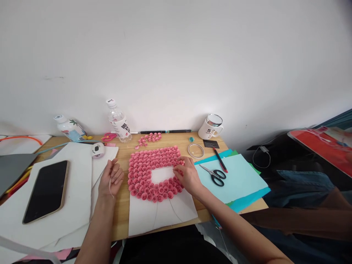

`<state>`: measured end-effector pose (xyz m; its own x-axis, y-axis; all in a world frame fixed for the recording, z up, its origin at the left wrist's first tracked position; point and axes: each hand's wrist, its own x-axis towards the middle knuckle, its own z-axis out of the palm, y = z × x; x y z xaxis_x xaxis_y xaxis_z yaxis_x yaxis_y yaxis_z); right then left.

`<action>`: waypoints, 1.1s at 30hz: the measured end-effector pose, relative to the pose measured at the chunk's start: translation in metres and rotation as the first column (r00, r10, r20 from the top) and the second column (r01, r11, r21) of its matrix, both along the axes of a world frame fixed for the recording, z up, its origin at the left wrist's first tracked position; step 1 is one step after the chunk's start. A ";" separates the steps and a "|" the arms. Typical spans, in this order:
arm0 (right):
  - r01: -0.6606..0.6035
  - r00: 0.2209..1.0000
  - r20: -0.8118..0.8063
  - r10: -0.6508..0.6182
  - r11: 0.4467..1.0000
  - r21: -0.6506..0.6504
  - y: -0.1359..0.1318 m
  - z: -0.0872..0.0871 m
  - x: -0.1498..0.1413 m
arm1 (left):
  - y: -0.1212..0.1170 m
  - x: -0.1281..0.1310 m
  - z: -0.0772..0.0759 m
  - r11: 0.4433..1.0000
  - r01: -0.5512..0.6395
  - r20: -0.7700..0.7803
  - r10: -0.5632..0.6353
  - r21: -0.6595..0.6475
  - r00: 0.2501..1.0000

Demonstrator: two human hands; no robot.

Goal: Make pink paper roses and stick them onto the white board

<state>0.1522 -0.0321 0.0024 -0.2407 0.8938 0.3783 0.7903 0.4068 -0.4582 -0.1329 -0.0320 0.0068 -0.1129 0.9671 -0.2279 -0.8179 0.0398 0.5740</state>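
A white sheet (162,211) lies on the wooden table (123,216), covered at its far end by several rolled pink paper roses (143,172) around a bare white patch. My right hand (188,176) rests on the right side of the roses, fingers curled and pinched at one of them. My left hand (110,178) lies palm up just left of the sheet, fingers loosely bent, holding nothing I can see.
Loose pink roses (150,138) lie farther back. A phone (46,190) sits on white paper at left. Scissors (216,175) and a red pen (220,160) lie on light blue paper (236,179). Two bottles (118,121), a mug (210,127), tape ring (195,150) stand behind.
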 end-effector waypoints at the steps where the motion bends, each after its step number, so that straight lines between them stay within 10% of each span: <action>1: 0.024 0.999 0.046 -0.023 1.000 -0.016 0.004 0.000 -0.005 | 0.001 -0.001 -0.002 1.000 -0.008 0.025 0.008 0.012 1.000; 33: 0.196 0.919 0.372 -0.130 0.969 -0.147 0.014 -0.005 -0.031 | 0.003 0.006 -0.012 0.999 0.037 0.064 -0.035 -0.031 0.997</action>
<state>0.1208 -0.0180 -0.0030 -0.1749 0.9765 0.1261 0.9627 0.1965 -0.1858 -0.1268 -0.0289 -0.0055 -0.0626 0.9623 -0.2648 -0.8503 0.0875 0.5190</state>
